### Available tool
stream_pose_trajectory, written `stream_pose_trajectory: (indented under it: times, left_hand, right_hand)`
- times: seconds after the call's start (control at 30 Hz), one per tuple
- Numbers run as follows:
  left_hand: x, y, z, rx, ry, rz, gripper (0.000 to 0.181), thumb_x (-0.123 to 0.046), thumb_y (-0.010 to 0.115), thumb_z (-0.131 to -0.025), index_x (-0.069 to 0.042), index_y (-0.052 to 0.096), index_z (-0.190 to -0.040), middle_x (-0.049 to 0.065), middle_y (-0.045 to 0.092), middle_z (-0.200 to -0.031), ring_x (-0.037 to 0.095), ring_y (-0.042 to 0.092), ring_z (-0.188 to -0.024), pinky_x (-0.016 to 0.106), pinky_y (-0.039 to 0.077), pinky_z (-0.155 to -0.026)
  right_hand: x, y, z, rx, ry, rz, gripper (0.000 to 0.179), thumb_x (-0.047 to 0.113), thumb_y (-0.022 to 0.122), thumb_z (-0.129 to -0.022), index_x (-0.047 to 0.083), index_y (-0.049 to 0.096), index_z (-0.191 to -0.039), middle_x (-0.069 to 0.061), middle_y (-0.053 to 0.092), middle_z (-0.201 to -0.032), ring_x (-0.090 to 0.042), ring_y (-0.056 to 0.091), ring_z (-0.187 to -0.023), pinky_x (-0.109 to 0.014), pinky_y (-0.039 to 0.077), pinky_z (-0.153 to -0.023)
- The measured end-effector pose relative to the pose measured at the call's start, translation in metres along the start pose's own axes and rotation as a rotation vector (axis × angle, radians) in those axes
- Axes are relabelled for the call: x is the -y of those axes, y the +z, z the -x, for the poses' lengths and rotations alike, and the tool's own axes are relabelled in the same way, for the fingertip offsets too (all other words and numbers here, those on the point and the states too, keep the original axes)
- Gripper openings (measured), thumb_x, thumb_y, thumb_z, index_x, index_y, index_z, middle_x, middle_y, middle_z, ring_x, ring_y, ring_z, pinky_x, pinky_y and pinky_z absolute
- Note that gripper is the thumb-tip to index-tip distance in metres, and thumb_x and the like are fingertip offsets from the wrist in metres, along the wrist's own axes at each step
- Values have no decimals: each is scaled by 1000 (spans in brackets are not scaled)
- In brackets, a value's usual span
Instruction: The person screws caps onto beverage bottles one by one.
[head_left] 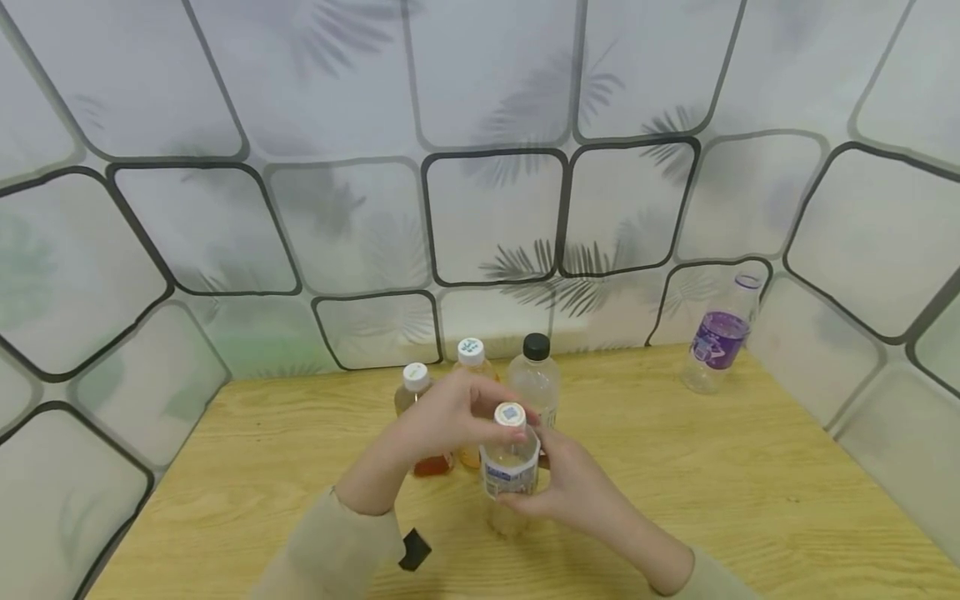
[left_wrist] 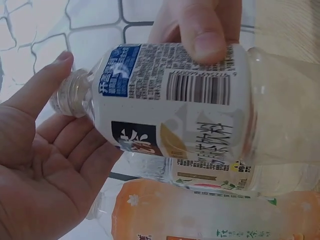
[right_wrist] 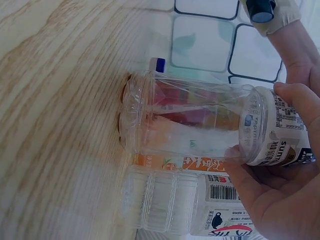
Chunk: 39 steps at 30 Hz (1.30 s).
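Note:
A clear plastic bottle [head_left: 508,475] with a white printed label stands upright on the wooden table. Around the label my right hand [head_left: 573,487] grips it, thumb on the near side and fingers behind. My left hand [head_left: 457,412] holds the white bottle cap [head_left: 510,414] between thumb and fingers. In the left wrist view, the thumb is at the cap's side and the fingers curve behind the neck. The right wrist view shows the bottle's ribbed base [right_wrist: 132,112] at the table. The bottle looks empty.
Close behind the hands stand a bottle with reddish-brown drink [head_left: 431,465], an orange-labelled bottle [left_wrist: 150,210] and a black-capped clear bottle [head_left: 534,379]. An uncapped purple-labelled bottle [head_left: 720,340] is at the back right. Patterned walls [head_left: 495,217] enclose the table [head_left: 675,467].

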<state>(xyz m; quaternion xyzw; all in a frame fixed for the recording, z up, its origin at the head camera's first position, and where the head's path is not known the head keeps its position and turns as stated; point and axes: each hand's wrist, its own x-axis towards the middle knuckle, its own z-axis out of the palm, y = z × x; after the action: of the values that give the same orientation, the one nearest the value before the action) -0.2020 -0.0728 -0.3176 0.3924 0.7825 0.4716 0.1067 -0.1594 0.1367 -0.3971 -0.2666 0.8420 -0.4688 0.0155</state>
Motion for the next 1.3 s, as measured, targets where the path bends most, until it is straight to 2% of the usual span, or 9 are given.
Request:
stream_pose_trajectory:
  times: [0.2,0.37,0.67,0.8,0.9,1.0,1.1,1.3]
  left_hand:
    - [4,-5,-4,91,-10,78,22,-7,76,-98,-2,79,-119,14,80,-118,6,72,-108,28,60,-95]
    - [4,-4,-4,105,-26,118,24,-6,75,-98,-1,78,-121,16,79,-121,10,73,-111,29,60,-98]
    - [2,2,1,49,-65,127,28,-8,77,-98,0,75,-124,16,78,-124,9,73,-112,25,59,-98]
    - [2,6,7,5,-99,140,45,-7,80,-95,2,67,-137,18,73,-136,24,71,-126,33,57,-108]
    - [6,10,13,-41,-119,105,58,-7,84,-90,2,62,-143,19,70,-141,34,65,-135,42,53,-115]
    - [13,14,19,-70,-125,42,60,-10,87,-88,2,63,-141,18,71,-139,34,66,-134,45,52,-116]
    - [19,16,24,-79,-127,-9,58,-14,88,-87,2,65,-138,17,72,-136,33,68,-130,43,54,-114]
    - [25,18,32,-74,-159,-21,65,-13,91,-84,0,63,-141,16,70,-140,36,66,-133,46,53,-116]
  right_hand:
    - [0,0,-1,3,12,-7,81,16,92,-81,-7,51,-146,-22,67,-137,-42,68,-124,-40,62,-100]
    - [0,0,-1,0,13,-5,82,16,93,-81,-8,51,-147,-22,67,-137,-42,69,-124,-40,63,-99]
    - [4,-3,0,-7,9,23,76,16,94,-79,-5,56,-141,-21,69,-135,-41,70,-122,-40,63,-99]
    - [3,-2,-1,-9,11,17,75,15,94,-79,-2,57,-142,-19,69,-136,-40,69,-124,-40,63,-100]
    - [3,-2,-1,-18,-5,14,74,14,95,-77,-1,59,-140,-19,69,-136,-40,69,-124,-40,62,-101]
    - [1,-1,0,-29,-29,21,72,12,95,-75,0,61,-138,-18,70,-136,-39,69,-123,-39,62,-100]
    - [1,0,0,-30,-29,20,71,12,95,-75,2,62,-137,-16,71,-136,-38,70,-123,-38,62,-101]
    - [2,-1,0,-18,-14,49,69,14,94,-77,4,63,-138,-12,71,-136,-35,70,-124,-38,63,-100]
